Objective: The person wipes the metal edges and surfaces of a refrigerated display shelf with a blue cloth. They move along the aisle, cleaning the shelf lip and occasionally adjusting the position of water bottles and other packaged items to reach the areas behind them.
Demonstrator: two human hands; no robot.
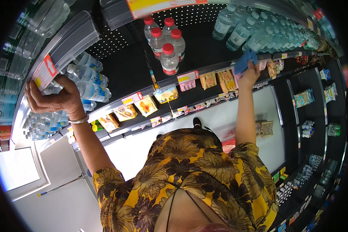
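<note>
My left hand rests at the front edge of an upper shelf, its fingers bent around the edge beside a red and white price tag. Whether it grips the tag or only the edge is unclear. On the other side, my right hand holds a folded blue cloth at the front rail of the black shelf. Between the hands, several clear bottles with red caps stand upright on that shelf. Water bottles with blue labels lie near my left hand.
Many clear water bottles fill the shelf's right part, above the cloth. Packaged snacks line the lower shelf. Another shelf unit stands at the right, and a red basket is near my right side.
</note>
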